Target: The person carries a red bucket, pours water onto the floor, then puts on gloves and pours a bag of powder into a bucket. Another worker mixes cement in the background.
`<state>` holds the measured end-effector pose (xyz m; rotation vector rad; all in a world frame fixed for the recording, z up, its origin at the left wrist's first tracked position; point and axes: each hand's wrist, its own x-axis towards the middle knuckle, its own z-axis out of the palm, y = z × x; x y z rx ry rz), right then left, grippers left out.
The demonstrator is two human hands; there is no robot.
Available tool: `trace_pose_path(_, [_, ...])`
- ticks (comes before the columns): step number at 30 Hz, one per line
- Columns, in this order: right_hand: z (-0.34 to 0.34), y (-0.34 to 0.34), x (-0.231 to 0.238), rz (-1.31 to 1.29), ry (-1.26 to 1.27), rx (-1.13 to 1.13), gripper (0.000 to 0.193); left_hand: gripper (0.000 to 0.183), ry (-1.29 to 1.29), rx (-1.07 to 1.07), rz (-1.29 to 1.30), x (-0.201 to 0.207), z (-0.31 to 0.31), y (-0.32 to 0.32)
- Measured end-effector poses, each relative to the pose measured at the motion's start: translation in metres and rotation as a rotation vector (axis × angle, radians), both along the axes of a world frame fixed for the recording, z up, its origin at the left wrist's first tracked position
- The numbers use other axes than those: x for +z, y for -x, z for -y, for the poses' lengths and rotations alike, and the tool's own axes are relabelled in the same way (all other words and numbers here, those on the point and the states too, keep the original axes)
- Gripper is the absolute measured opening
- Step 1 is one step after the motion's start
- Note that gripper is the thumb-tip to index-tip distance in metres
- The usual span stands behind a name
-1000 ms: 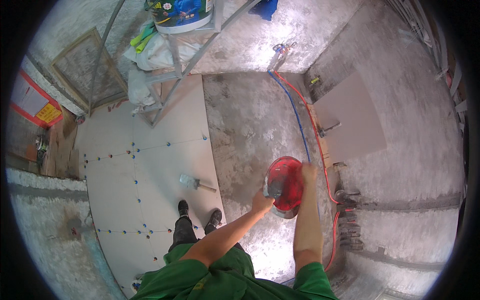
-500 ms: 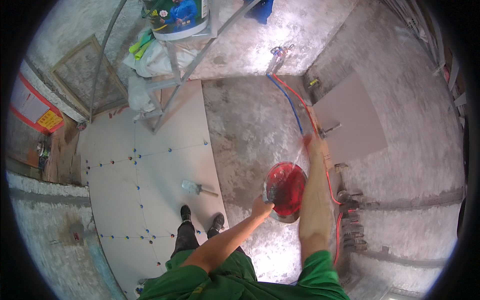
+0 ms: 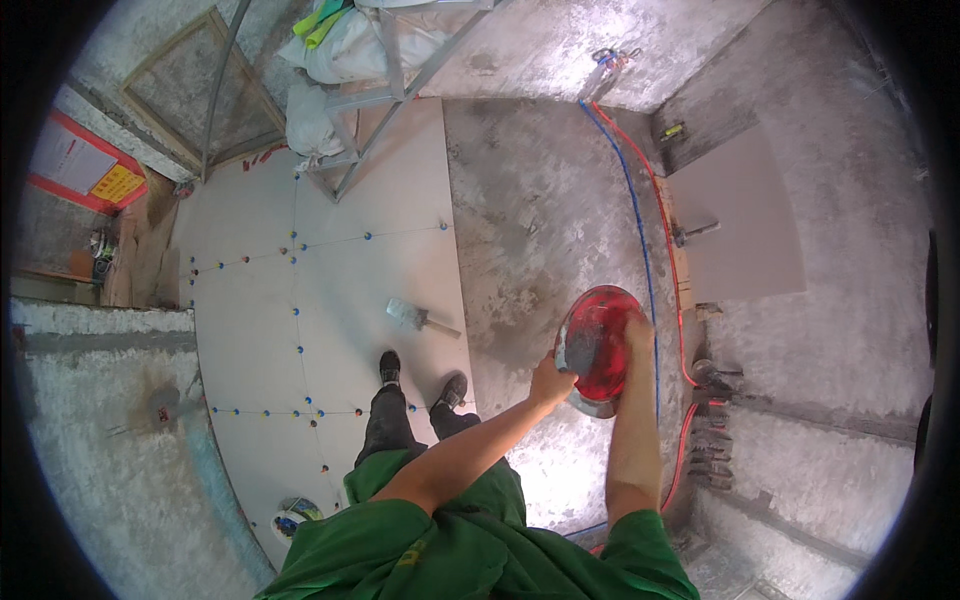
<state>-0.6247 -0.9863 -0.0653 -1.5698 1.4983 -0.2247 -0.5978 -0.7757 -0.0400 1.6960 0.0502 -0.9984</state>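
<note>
A round bucket (image 3: 597,362) with a red inside and a dirty grey rim is tilted in front of me, above the bare concrete. My left hand (image 3: 552,384) is closed on its near left rim. On the far right side of the bucket, my right hand (image 3: 636,332) reaches over the rim or into the opening; its fingers are blurred and hidden, so its grip is unclear. A trowel (image 3: 422,317) with a flat pale blade lies on the tiles to the left of the bucket.
Large pale tiles (image 3: 350,300) with small coloured levelling pieces in the joints cover the left floor. A metal ladder stand (image 3: 370,95) with white bags stands ahead. Red hose (image 3: 662,215) and blue hose (image 3: 640,215) run along the right wall, where a tile (image 3: 735,225) leans.
My right hand has come back from beyond the bucket to its right side. The left hand keeps its hold on the rim. The view has shifted, so the scene sits lower-left to upper differently.
</note>
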Motion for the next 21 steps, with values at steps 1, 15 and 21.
trace_pose_path(1, [-0.021, 0.013, -0.03, -0.077, 0.194, 0.045, 0.034, 0.05, -0.027, -0.01, -0.002, 0.0, -0.003, 0.003])
trace_pose_path(15, [-0.068, -0.021, -0.067, 0.232, -0.771, -0.087, 0.027, 0.052, -0.099, 0.01, -0.186, -0.001, -0.042, 0.004])
trace_pose_path(21, [-0.048, -0.15, -0.029, -0.19, 0.1, 0.913, 0.033, 0.05, -0.062, 0.099, -0.262, -0.009, -0.043, 0.003])
